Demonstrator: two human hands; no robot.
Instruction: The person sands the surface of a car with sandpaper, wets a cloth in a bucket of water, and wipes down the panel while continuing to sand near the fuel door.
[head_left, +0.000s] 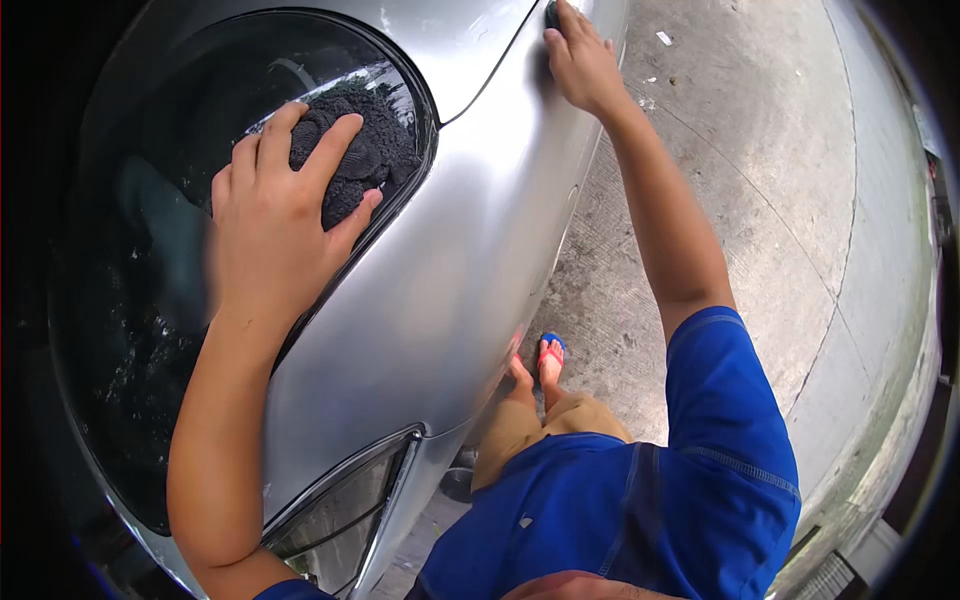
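My left hand (275, 200) is closed over a bunched dark grey microfibre cloth (385, 140), its fingers and thumb spread round the fabric. The cloth rests on the dark, wet-looking car window (140, 370), near the rounded corner of its frame. At the top, my right hand (583, 60) reaches to the outer side of the silver car body (400, 320). Its fingers curl over a small dark thing (552, 15), mostly hidden and cut by the view edge, so its kind is unclear.
A narrow panel seam (490, 72) runs from the window corner towards the top. Below is a triangular side window (335, 510) with a bright frame. Concrete ground (700, 190) lies to the right, with small white scraps. My feet in sandals (551, 350) stand close beside the car.
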